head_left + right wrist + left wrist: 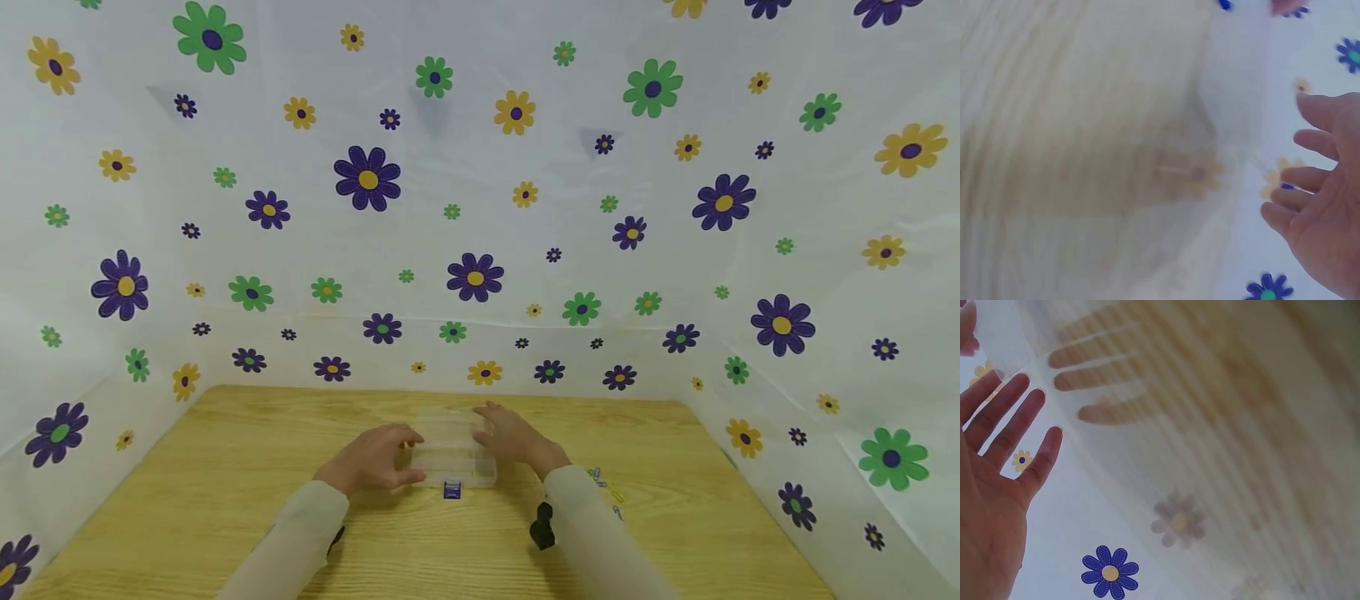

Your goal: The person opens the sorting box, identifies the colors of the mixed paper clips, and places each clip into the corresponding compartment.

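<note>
A clear plastic compartment box [453, 479] sits on the wooden table in the head view, with a small purple latch [452, 490] at its near edge. At the box's left side is my left hand [371, 458], thumb and fingers spread apart. My right hand [513, 435] is at the far right side, its fingers reaching over the box's edge. Whether either hand touches the box is hard to tell. The left wrist view shows the left fingers [1030, 419] fairly straight and spread. In the right wrist view the right fingers [1300, 181] are loosely bent, with nothing visible between them.
Several coloured paper clips [615, 492] lie on the table [450, 554] beside the right sleeve. A white flower-printed sheet [420, 233] encloses the table at the back and sides. Black camera mounts [542, 527] show at the wrists.
</note>
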Motion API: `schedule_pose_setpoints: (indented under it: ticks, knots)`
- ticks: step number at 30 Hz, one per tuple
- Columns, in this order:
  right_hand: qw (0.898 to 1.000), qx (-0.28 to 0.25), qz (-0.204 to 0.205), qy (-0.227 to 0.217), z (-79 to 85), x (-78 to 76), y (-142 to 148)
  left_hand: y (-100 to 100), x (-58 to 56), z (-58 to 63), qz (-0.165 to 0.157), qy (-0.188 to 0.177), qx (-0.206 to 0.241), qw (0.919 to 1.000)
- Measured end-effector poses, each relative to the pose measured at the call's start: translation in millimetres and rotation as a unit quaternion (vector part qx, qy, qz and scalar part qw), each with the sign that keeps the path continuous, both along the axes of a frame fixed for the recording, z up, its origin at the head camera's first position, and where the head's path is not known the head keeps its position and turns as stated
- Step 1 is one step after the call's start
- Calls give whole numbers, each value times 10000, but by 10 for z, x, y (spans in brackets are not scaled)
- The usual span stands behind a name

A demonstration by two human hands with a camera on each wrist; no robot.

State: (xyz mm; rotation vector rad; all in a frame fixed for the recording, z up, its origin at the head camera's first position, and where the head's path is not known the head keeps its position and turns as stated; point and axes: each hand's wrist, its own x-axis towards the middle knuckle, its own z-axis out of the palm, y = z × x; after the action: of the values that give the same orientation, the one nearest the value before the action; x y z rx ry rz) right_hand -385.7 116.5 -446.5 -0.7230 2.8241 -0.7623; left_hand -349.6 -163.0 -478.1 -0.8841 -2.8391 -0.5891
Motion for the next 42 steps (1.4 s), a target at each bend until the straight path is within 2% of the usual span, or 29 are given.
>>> schedule_pose_setpoints:
  ticks: [5,9,15,22,29,34,42]
  knots:
    - [9996,-176,154,133,173,72,253,-29,7,2,37,66,-48,10000]
    - [9988,-176,415,213,232,111,437,-39,8,-9,-10,196,-87,9998]
    - [9983,-188,552,89,222,142,603,-22,14,-23,-99,269,39,9996]
    - [9981,-27,600,136,204,172,715,-18,20,-30,-9,105,3,9999]
    - [9973,90,729,83,195,193,868,-27,24,-21,-40,231,-9,9997]
    - [9970,286,716,-13,217,234,983,-26,25,-3,2,73,-6,10000]
    - [9936,504,1005,115,236,276,1107,-30,20,17,-1,-87,193,9998]
